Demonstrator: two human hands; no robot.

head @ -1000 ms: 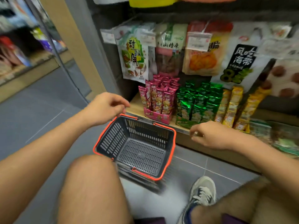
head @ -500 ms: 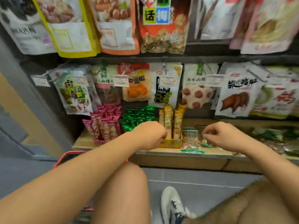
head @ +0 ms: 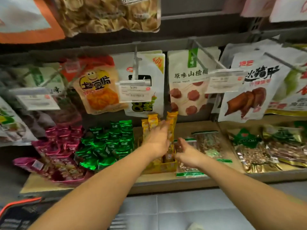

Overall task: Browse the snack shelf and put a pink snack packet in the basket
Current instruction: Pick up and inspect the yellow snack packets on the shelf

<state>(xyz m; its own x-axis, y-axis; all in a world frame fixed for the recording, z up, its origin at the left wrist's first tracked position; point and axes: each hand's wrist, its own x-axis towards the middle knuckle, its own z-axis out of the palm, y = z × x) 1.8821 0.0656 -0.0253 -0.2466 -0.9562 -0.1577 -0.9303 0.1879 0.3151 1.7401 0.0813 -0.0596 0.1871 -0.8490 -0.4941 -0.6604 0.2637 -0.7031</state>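
Even indoor light, motion blur throughout (edges bowed by the wide lens).

Pink snack packets (head: 63,141): small, slim, glossy magenta foil with crimped tops. Packed upright in tight rows, tilted a little toward the far side. Seated in a low pink display box (head: 66,179) at the left end of the snack shelf (head: 159,180), close to its near edge and touching the green foil packets (head: 106,146) on the right. Pale wooden shelf board, lowest tier, running left to right. Basket (head: 18,211): dark grey plastic with an orange rim, only one corner in view, on the floor near and left, below the shelf's left end. Blurred; inside hidden.
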